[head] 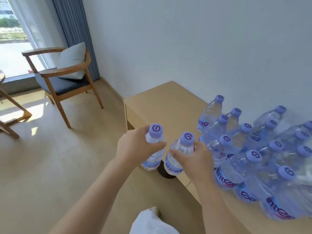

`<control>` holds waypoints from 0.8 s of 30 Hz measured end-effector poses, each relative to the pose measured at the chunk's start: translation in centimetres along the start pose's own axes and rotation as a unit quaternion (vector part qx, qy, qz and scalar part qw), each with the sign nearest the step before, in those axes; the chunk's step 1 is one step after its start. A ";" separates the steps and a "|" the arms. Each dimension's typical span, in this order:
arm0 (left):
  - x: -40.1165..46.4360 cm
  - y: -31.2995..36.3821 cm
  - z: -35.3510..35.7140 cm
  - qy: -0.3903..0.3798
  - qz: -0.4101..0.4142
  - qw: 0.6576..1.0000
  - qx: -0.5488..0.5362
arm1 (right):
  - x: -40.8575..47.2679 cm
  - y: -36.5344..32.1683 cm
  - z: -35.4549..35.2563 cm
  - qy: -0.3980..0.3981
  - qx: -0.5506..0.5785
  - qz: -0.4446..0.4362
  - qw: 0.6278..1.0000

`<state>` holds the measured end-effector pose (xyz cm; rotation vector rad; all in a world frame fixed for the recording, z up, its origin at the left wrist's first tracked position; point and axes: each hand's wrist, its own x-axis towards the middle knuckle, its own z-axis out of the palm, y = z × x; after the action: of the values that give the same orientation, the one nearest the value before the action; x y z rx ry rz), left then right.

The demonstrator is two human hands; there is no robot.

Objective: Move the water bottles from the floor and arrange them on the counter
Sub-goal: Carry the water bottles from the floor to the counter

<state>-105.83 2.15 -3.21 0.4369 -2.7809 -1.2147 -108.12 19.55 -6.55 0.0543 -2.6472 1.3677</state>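
Observation:
My left hand grips a clear water bottle with a purple cap by its shoulder. My right hand grips a second, similar bottle just to the right of it. Both bottles are upright, side by side, above the front left edge of the light wooden counter. Several more purple-capped bottles stand packed together on the counter's right part, against the wall.
A wooden armchair with a dark seat and a pale cushion stands at the back left by the window. A small dark round object lies under the held bottles. White cloth shows at the bottom edge. Tiled floor spreads to the left.

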 end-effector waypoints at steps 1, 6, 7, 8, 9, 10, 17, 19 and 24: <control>1.9 0.3 0.4 -0.007 0.010 1.000 0.003 | 1.4 0.0 0.5 0.010 -0.004 0.008 1.000; 10.7 2.8 2.4 -0.060 0.055 0.997 0.021 | 8.9 0.3 1.8 0.072 -0.018 0.058 0.996; 12.3 3.4 2.7 -0.068 0.062 0.995 0.023 | 10.3 0.4 1.9 0.085 -0.024 0.061 0.994; 13.9 3.9 3.1 -0.074 0.067 0.995 0.023 | 11.6 0.4 1.9 0.097 -0.027 0.061 0.993; 15.3 4.4 3.5 -0.081 0.070 0.994 0.019 | 12.8 0.5 2.0 0.110 -0.029 0.063 0.991; 16.7 4.8 3.9 -0.091 0.074 0.993 0.015 | 13.8 0.7 2.0 0.121 -0.031 0.069 0.990; 23.2 6.9 7.4 -0.194 0.105 0.975 0.006 | 16.8 2.6 2.9 0.136 -0.081 0.149 0.976; 24.6 7.2 8.2 -0.229 0.120 0.966 0.005 | 17.0 2.9 3.3 0.154 -0.100 0.158 0.970; 27.3 7.6 9.5 -0.303 0.150 0.941 0.008 | 17.5 2.8 4.7 0.192 -0.120 0.216 0.950</control>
<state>-135.36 5.88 -5.40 -0.4349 -3.1684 -1.4349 -126.26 18.10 -8.68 -0.7810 -2.5399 1.0033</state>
